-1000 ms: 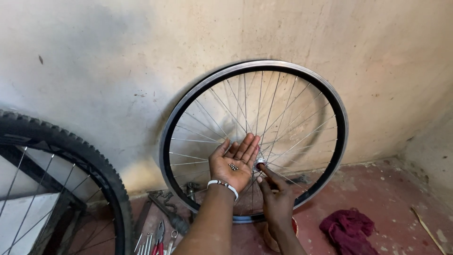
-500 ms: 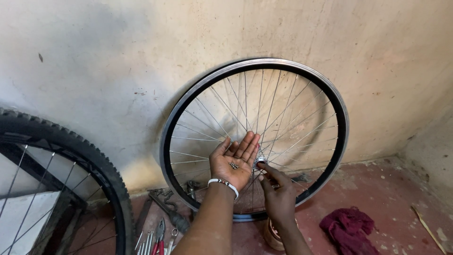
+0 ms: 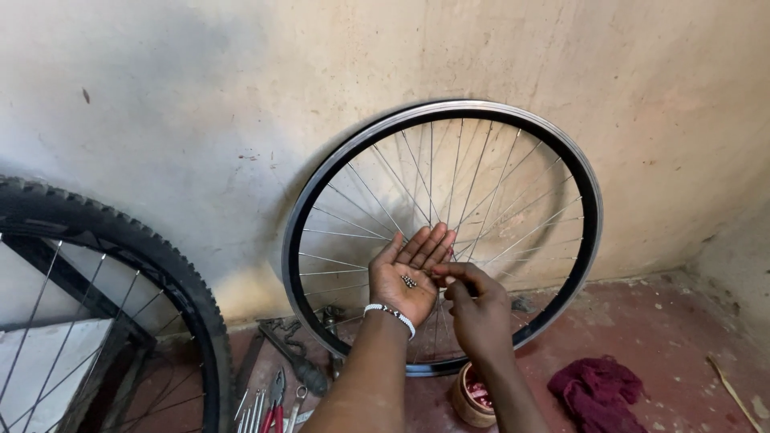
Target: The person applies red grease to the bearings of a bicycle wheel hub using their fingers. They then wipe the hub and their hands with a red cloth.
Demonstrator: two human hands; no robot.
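Head-height view, downward toward near wall [image 3: 200,96]

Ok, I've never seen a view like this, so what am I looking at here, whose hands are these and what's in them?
One camera worn on a person's head looks down at their own bare hands. The left hand, with a white beaded bracelet, lies palm up and cups several tiny metal balls. The right hand pinches at that palm. Behind them, a tyreless black spoked bicycle rim leans on the wall. On the red floor: hand tools, a small round tub, a maroon rag.
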